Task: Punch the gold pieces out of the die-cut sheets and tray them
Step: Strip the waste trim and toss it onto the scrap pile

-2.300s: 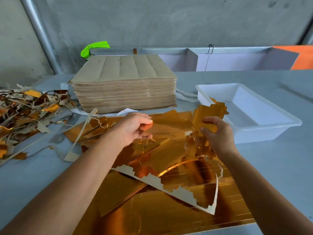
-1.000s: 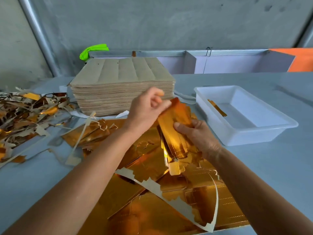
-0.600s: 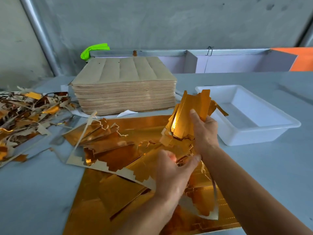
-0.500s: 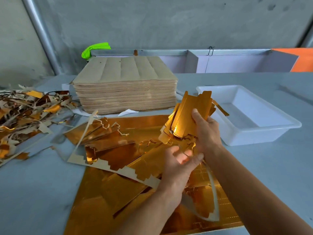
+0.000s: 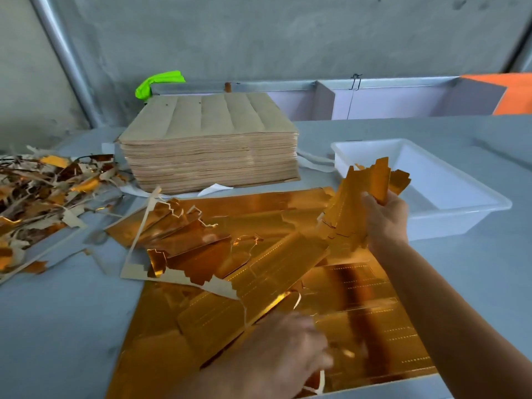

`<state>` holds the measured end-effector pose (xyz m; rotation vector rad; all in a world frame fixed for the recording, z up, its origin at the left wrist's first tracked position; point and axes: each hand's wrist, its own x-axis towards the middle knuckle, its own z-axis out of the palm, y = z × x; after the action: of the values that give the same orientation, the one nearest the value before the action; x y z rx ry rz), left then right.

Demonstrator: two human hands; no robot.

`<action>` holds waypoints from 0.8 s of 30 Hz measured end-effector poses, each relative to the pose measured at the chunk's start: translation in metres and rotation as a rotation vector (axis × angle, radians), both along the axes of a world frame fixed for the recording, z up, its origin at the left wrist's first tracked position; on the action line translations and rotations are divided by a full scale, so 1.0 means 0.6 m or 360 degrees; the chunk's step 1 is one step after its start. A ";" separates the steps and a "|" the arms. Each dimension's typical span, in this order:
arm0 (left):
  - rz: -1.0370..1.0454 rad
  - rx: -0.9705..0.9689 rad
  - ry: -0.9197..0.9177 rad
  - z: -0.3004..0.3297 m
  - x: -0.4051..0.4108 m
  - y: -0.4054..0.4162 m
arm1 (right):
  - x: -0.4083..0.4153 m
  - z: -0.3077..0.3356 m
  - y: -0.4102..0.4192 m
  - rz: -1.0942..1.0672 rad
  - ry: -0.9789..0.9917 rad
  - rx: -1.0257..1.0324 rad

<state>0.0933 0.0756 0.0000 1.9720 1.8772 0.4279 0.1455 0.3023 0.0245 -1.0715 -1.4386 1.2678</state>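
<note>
My right hand point(image 5: 385, 217) grips a fanned bundle of punched gold pieces point(image 5: 354, 203), held upright just left of the white tray point(image 5: 460, 223). The bundle's top overlaps the tray's near-left corner. Gold die-cut sheets point(image 5: 359, 312) lie flat on the table before me, with a torn cream-backed offcut frame point(image 5: 178, 279) and a loose folded gold piece point(image 5: 259, 286) on top. Low over the sheets is my left hand point(image 5: 288, 349), blurred, with thin offcut strips near its fingers. Whether it holds anything is unclear.
A tall stack of brown-backed sheets point(image 5: 207, 145) stands at the back centre. A heap of offcut scraps point(image 5: 37, 197) covers the table's left side. A bright green item point(image 5: 158, 82) lies behind the stack, against the grey wall.
My left hand has dropped from beside my right hand toward me, low over the sheets. My right hand has carried the gold bundle slightly right, toward the tray.
</note>
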 end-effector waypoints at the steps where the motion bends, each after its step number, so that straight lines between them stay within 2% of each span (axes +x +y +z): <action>1: -0.0159 -0.0028 0.0152 -0.004 -0.003 -0.006 | 0.005 -0.003 0.003 0.0014 -0.0066 0.0049; 2: -0.0234 -0.0009 0.0226 -0.005 -0.005 -0.011 | 0.009 -0.007 0.006 0.0038 -0.0132 0.0089; 3: -0.0182 0.0062 0.0179 -0.001 -0.009 -0.015 | 0.014 -0.010 0.007 0.0070 -0.0192 0.0123; 5: 0.0203 0.0379 -0.0084 0.007 -0.027 -0.010 | 0.020 -0.017 0.009 0.0154 -0.0286 0.0165; 7: 0.0606 0.0614 -0.0134 0.022 -0.055 0.015 | 0.024 -0.022 0.008 0.0274 -0.0323 0.0188; 9: 0.0808 0.0444 -0.0022 0.036 -0.085 0.041 | 0.023 -0.022 0.003 0.0403 -0.0346 0.0227; 11: 0.0697 0.0048 -0.0050 0.042 -0.104 0.056 | 0.021 -0.023 0.003 0.0444 -0.0408 0.0198; 13: 0.0421 -0.0316 -0.0264 0.052 -0.104 0.050 | 0.018 -0.026 0.006 0.0421 -0.0473 0.0104; 15: 0.0043 -0.0580 -0.0468 0.073 -0.084 0.033 | 0.015 -0.031 0.010 0.0407 -0.0445 0.0002; 17: -0.0317 -0.0669 -0.0628 0.089 -0.063 0.016 | 0.012 -0.038 0.008 0.0410 -0.0354 -0.0130; 19: -0.0422 -0.0396 -0.0705 0.100 -0.051 0.007 | 0.010 -0.046 0.007 0.0428 -0.0220 -0.0287; 21: -0.0115 0.0070 -0.0842 0.101 -0.060 0.020 | 0.009 -0.052 0.005 0.0442 -0.0118 -0.0391; 22: 0.0136 0.0250 -0.0800 0.095 -0.072 0.034 | 0.009 -0.055 0.004 0.0452 -0.0071 -0.0427; 23: 0.0405 0.0356 -0.0576 0.085 -0.086 0.052 | 0.009 -0.057 0.003 0.0456 -0.0024 -0.0468; 24: 0.0643 0.0343 -0.0235 0.074 -0.102 0.069 | 0.010 -0.058 0.002 0.0457 0.0017 -0.0510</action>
<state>0.0320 0.1169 0.0443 1.6204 2.2073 0.8984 0.1517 0.3036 -0.0106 -1.0881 -1.4491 1.7523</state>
